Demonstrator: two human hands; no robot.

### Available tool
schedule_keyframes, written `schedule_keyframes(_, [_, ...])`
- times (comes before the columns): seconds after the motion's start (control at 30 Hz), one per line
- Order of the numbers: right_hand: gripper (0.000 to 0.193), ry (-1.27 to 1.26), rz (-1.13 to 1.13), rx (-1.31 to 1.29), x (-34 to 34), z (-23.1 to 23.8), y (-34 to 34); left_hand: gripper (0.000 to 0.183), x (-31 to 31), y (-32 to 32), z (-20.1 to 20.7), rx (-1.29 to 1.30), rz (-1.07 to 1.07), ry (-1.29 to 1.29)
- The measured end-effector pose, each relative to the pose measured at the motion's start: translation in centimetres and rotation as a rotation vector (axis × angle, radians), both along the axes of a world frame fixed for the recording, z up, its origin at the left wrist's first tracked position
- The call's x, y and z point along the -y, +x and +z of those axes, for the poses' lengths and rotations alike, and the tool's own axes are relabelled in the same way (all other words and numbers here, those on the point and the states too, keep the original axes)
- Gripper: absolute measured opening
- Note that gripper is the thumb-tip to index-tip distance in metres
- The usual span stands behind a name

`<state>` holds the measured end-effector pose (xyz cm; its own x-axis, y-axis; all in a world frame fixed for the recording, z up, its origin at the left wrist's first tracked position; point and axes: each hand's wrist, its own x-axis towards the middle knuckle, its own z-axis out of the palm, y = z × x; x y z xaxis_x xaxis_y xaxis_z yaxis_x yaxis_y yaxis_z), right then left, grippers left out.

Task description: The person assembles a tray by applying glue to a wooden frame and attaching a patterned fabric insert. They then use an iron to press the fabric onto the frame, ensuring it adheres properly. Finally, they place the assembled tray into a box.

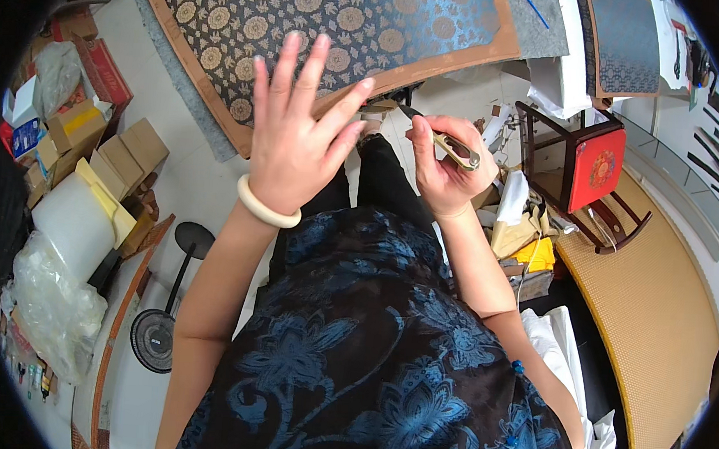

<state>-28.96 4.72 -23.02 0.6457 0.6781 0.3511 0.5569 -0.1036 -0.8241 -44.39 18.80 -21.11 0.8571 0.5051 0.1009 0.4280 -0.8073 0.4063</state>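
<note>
My left hand [294, 126], with a cream bangle on its wrist, is held up with fingers spread and nothing in it. It overlaps the near edge of a dark brocade panel [307, 25], patterned with gold medallions and bordered by a brown band. To its right, my right hand [453, 168] is closed around a small knife [456, 151]. The knife has a brass-coloured handle with a metal end, and its dark pointed tip [410, 111] juts toward the panel's near edge. Part of the handle is hidden by my fingers.
Cardboard boxes [133, 155] and clear plastic wrap [56, 309] crowd the left side. A dark wooden chair with a red panel [598, 168] stands at right, beside a long tan woven surface [647, 300]. Paper and scraps [518, 222] lie near it. A blue stick [532, 6] rests on grey felt.
</note>
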Motion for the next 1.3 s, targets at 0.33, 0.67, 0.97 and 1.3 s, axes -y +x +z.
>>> schedule_keyframes(0.33, [0.027, 0.090, 0.146, 0.231, -2.1, -0.4, 0.9, 0.024, 0.4, -2.2, -0.7, 0.203, 0.184, 0.066])
schedule_keyframes(0.67, [0.020, 0.004, 0.219, 0.186, -3.1, 1.3, 1.7, 0.027, -0.3, -2.4, -0.7, 0.240, 0.232, 0.027])
schedule_keyframes(0.97, [0.018, -0.085, 0.254, 0.141, -4.1, 2.2, 2.0, 0.026, -0.6, -2.1, -0.5, 0.268, 0.225, -0.011])
schedule_keyframes(1.3, [0.018, -0.157, 0.214, 0.101, -4.7, 2.8, 1.1, 0.027, -0.5, -1.4, -0.8, 0.297, 0.195, -0.040])
